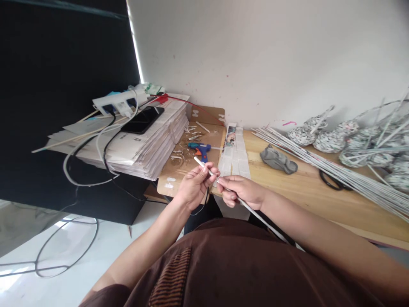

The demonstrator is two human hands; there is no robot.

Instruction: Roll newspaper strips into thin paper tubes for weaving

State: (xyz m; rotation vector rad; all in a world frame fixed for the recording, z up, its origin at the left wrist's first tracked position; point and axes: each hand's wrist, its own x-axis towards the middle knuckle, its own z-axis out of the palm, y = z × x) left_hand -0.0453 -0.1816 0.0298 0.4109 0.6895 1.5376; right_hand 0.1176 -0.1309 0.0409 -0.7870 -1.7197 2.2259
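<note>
A thin white rolled-paper stick point(260, 217) runs slantwise between my two hands, its long end trailing down to the right past my lap. My left hand point(198, 183) pinches it close to its upper tip, which pokes out beyond the thumb. Just to the right, my right hand point(239, 190) closes round the same stick with thumb and fingers. Whether it is one stick or two joined between the hands, I cannot tell. Behind my left hand a blue hot glue gun point(202, 150) lies on a piece of cardboard point(166, 181) among paper scraps.
At left, a tall paper stack point(159, 157) carries a black phone point(142, 120) and a power strip point(119, 102) with trailing cables. Flat paper strips point(236, 153), a grey cloth bundle point(278, 159), many paper sticks point(332, 170), black scissors handles point(330, 180) and woven paper pieces point(332, 138) lie along the wooden table.
</note>
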